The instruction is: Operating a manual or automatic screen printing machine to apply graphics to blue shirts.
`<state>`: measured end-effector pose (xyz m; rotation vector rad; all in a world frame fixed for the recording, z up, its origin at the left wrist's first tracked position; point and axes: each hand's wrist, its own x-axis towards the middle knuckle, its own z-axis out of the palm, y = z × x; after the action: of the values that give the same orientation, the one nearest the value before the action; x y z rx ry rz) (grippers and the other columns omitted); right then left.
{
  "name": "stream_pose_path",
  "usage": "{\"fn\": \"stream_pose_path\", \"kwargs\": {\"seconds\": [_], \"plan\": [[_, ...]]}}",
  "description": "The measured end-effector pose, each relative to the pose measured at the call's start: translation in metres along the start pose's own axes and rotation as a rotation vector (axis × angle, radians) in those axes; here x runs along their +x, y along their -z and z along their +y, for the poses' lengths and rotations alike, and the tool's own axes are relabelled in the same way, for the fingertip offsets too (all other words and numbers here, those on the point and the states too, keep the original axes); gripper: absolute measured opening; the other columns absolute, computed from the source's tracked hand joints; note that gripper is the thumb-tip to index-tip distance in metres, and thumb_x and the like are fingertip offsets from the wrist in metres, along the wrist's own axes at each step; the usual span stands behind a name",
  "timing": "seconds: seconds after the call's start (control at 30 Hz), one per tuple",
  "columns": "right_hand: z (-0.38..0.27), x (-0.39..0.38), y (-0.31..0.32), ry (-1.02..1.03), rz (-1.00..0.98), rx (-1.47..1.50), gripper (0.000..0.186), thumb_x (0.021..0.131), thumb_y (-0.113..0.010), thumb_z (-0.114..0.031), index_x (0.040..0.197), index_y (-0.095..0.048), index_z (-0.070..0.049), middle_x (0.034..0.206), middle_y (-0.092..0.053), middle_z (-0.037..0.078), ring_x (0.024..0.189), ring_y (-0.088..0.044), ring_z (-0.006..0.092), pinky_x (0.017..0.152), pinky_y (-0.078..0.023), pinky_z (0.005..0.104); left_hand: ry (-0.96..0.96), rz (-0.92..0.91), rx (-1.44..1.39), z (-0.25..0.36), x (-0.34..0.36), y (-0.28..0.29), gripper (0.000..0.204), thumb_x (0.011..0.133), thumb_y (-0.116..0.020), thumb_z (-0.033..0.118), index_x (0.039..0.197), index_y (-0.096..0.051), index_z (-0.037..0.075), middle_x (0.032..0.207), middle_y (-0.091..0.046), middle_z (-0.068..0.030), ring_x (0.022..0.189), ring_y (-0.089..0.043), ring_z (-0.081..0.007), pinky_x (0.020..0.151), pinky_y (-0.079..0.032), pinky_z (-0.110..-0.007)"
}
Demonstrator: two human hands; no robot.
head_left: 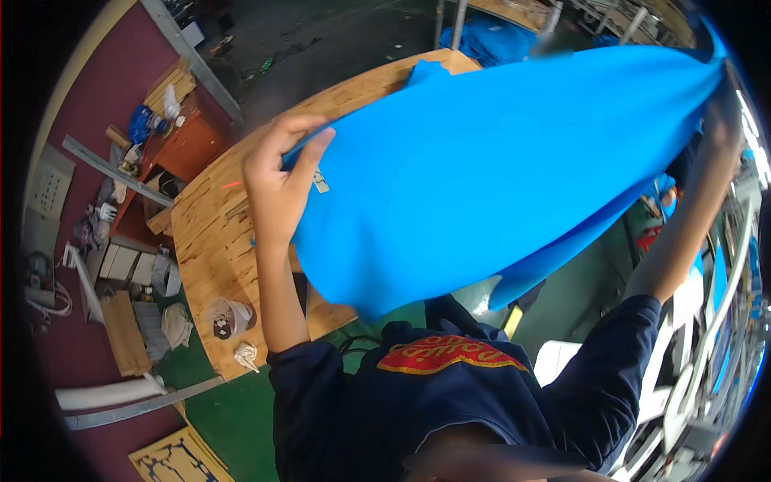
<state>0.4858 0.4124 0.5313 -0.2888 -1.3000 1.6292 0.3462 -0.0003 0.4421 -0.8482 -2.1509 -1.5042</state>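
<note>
A large sheet of bright blue fabric (482, 169) is stretched out in the air between my two hands. My left hand (281, 165) pinches its left edge between thumb and fingers, just beside a small pale label (321, 181) on the cloth. Up at the far right, my raised right hand (723, 120) grips the opposite end, where the fabric gathers into folds; its fingers are partly blurred. The cloth sags in the middle and its lower edge hangs down in front of my body. Under its left part lies the wooden table (217, 265), partly hidden by it.
A clear tub (231, 318) and a crumpled white rag (246, 357) sit on the table near its left corner. A reddish cabinet (189, 145) with clutter stands at the left wall. More blue fabric (498, 40) lies beyond the table. White frames (683, 377) crowd the right side.
</note>
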Motion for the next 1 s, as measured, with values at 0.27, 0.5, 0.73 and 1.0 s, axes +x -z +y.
{"fn": "stream_pose_path", "kwargs": {"seconds": [0.27,0.5,0.73,1.0], "plan": [[0.323,0.186,-0.087,-0.605,-0.143,0.321,0.037,0.094,-0.059,-0.024,0.123,-0.056,0.0,0.123,-0.06,0.011,0.112,-0.057,0.0238,0.101,-0.043,0.0369,0.39,-0.154,0.146,-0.23,0.052,-0.078,0.026,0.089,-0.068,0.02,0.098,-0.064,-0.004,0.086,-0.068,-0.0121,0.079,-0.063,-0.0133,0.072,-0.048,-0.027],[0.629,0.211,-0.085,-1.029,0.02,0.31,0.037,0.1,-0.046,-0.026,0.127,-0.053,-0.001,0.127,-0.059,0.014,0.116,-0.056,0.0274,0.105,-0.04,0.0427,0.444,-0.268,0.357,-0.384,0.082,-0.152,0.025,0.091,-0.063,0.027,0.096,-0.064,0.003,0.073,-0.062,-0.0124,0.062,-0.058,-0.0195,0.059,-0.045,-0.031],[0.722,0.205,-0.081,-1.081,-0.156,0.355,0.041,0.1,-0.043,-0.026,0.128,-0.05,0.003,0.132,-0.055,0.018,0.121,-0.053,0.0286,0.108,-0.038,0.0442,0.664,-0.342,0.445,-0.47,0.057,-0.175,0.028,0.092,-0.063,0.031,0.099,-0.065,0.004,0.068,-0.062,-0.0127,0.057,-0.061,-0.0212,0.056,-0.046,-0.03],[0.707,0.202,-0.038,-0.663,0.036,0.054,0.039,0.1,-0.044,-0.019,0.137,-0.041,-0.005,0.133,-0.053,0.014,0.119,-0.053,0.0238,0.102,-0.042,0.0394,0.468,-0.298,0.308,-0.475,0.068,-0.203,0.027,0.092,-0.062,0.026,0.108,-0.062,0.004,0.078,-0.064,-0.014,0.068,-0.062,-0.0239,0.065,-0.049,-0.033]]}}
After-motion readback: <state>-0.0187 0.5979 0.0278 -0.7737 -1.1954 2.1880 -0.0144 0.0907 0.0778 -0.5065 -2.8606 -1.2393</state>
